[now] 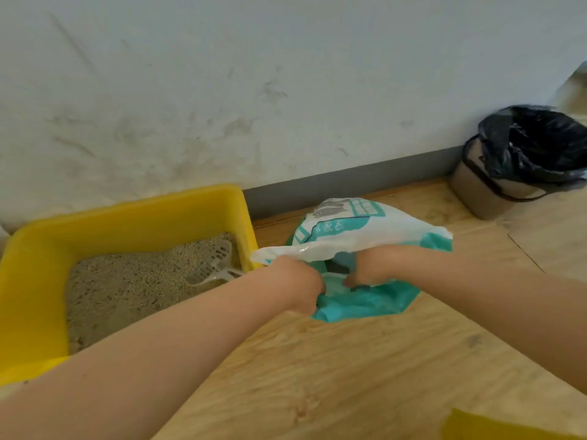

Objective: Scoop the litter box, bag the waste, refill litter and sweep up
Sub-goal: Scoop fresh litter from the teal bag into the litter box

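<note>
Both the left hand (297,282) and the right hand (370,265) grip the teal-and-white plastic litter bag (359,230) beside the yellow plastic litter box (35,268).

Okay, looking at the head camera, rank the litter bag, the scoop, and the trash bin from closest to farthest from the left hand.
1. Litter bag: the left hand grips its edge, so it is touching.
2. Scoop: just to the hand's left, lying on the litter inside the yellow litter box.
3. Trash bin: far off to the right against the wall, lined with a black bag.
</note>
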